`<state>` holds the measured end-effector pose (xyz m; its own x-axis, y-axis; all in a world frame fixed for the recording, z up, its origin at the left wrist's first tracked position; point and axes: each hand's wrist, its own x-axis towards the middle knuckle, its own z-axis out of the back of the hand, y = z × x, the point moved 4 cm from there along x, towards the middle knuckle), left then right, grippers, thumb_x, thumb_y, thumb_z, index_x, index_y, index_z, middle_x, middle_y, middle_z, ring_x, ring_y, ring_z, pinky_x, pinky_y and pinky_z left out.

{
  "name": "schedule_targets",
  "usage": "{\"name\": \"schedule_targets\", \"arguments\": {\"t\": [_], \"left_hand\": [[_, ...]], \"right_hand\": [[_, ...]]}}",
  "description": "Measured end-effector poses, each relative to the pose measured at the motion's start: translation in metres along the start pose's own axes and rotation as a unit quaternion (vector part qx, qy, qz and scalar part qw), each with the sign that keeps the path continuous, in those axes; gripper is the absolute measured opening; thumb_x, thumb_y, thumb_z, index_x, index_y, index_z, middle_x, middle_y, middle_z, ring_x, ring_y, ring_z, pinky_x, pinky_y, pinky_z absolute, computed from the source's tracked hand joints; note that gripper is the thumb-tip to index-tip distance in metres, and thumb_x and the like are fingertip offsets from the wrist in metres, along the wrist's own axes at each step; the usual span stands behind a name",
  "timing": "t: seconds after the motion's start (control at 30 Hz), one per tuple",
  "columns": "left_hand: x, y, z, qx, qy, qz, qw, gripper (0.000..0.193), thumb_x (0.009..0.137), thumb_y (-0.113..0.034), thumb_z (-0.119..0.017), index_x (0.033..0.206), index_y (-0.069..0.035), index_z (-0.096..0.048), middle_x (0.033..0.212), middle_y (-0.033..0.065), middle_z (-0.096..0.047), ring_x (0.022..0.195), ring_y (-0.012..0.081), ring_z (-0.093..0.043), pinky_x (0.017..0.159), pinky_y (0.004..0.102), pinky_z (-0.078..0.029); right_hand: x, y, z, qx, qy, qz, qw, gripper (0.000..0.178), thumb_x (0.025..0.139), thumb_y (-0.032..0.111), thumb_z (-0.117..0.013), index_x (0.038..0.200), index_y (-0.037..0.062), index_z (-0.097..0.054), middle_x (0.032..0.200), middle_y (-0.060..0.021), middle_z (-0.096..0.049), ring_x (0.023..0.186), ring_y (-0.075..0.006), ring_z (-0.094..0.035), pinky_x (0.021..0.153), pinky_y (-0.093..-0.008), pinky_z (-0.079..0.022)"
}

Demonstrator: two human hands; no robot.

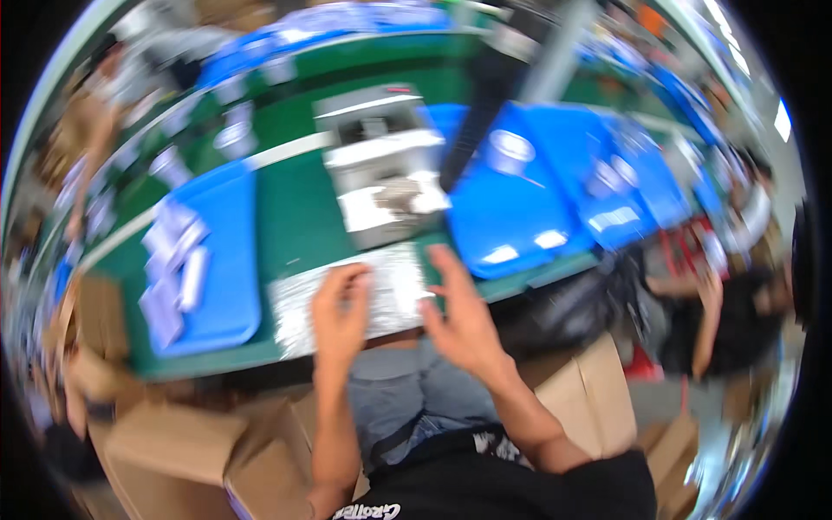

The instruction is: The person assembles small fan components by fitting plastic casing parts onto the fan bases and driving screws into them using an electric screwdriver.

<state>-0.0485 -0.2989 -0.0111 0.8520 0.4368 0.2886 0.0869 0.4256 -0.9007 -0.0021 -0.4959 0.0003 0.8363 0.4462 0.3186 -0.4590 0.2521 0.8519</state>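
A person stands at a green tabletop (290, 204), seen from above and blurred by motion. Between both hands, at the near edge and just in front of a grey and white machine (336, 156), lies a shiny silver sheet (394, 273). The left hand (341, 303) is over the middle of the sheet, its grip loosely curled, a small gap between fingertips and thumb, with nothing visible inside. The right hand (459, 316) is by the sheet's right edge, its grip wide, thumb well away from the fingers, and empty as far as I can see. Whether either hand touches the sheet, I cannot tell.

The sheet probably lies there because it is square to the body and easy for both hands to reach. A blue tray (232, 286) on the left bears pale purple packets (178, 238), and another blue tray (511, 221) on the right carries a white, round container (511, 149); their places flank the middle, likely to keep supplies within arm's reach.

As for room, a bare green strip separates the left tray from the sheet. The right side is tighter: the right tray begins just beyond the right hand, and a dark post (481, 100) rises beside the machine. Below the near edge are open cardboard boxes (173, 442).
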Motion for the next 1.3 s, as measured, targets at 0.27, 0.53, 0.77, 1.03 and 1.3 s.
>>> {"name": "schedule_targets", "arguments": {"t": [0.27, 0.53, 0.77, 1.03, 1.3], "left_hand": [[0.004, 0.0, -0.005, -0.011, 0.008, -0.008, 1.0, 0.017, 0.106, -0.014, -0.065, 0.109, 0.0, -0.074, 0.101, 0.0049, -0.072, 0.088, 0.0121, -0.062, 0.079, 0.0274, -0.048], [-0.005, -0.009, -0.014, 0.029, 0.006, 0.006, 1.0, 0.017, 0.105, -0.015, -0.066, 0.107, 0.0, -0.074, 0.097, 0.0043, -0.071, 0.082, 0.0118, -0.06, 0.075, 0.0267, -0.047], [-0.005, -0.015, -0.01, 0.024, 0.01, -0.032, 0.999, 0.011, 0.102, -0.007, -0.067, 0.102, 0.001, -0.072, 0.094, 0.0089, -0.069, 0.082, 0.0173, -0.063, 0.076, 0.0292, -0.05], [0.0, -0.022, -0.007, 0.042, 0.009, -0.026, 0.999, 0.008, 0.1, -0.003, -0.067, 0.103, 0.001, -0.073, 0.096, 0.0119, -0.071, 0.084, 0.0208, -0.068, 0.077, 0.0306, -0.054], [-0.003, -0.027, 0.0, 0.019, -0.01, -0.047, 0.999, 0.008, 0.099, -0.001, -0.068, 0.104, 0.002, -0.074, 0.099, 0.0138, -0.073, 0.087, 0.0229, -0.071, 0.078, 0.0312, -0.056]], "right_hand": [[-0.073, 0.054, 0.153, 0.273, 0.367, -0.039, 0.888, 0.04, 0.108, 0.012, -0.063, 0.143, -0.0065, -0.06, 0.122, -0.0199, -0.076, 0.114, -0.0314, -0.074, 0.097, -0.0397, -0.059], [0.005, -0.061, 0.301, -0.264, -0.124, -0.1, 0.951, 0.034, 0.105, 0.023, -0.068, 0.134, 0.0063, -0.064, 0.124, -0.0065, -0.068, 0.109, -0.0185, -0.066, 0.087, -0.0324, -0.054], [0.131, -0.168, 0.364, -0.486, -0.086, -0.105, 0.863, 0.091, 0.075, 0.06, -0.09, 0.148, 0.0138, -0.062, 0.149, -0.0318, -0.052, 0.135, -0.0499, -0.054, 0.115, -0.0508, -0.046], [0.135, -0.168, 0.34, -0.462, -0.116, -0.068, 0.877, 0.066, 0.074, 0.049, -0.092, 0.118, 0.0027, -0.076, 0.137, -0.0169, -0.059, 0.124, -0.0424, -0.058, 0.107, -0.0503, -0.05], [0.157, -0.143, 0.326, -0.439, -0.103, -0.055, 0.891, 0.061, 0.074, 0.042, -0.093, 0.113, -0.0006, -0.074, 0.131, -0.0162, -0.06, 0.121, -0.0397, -0.059, 0.104, -0.0474, -0.05]]}}
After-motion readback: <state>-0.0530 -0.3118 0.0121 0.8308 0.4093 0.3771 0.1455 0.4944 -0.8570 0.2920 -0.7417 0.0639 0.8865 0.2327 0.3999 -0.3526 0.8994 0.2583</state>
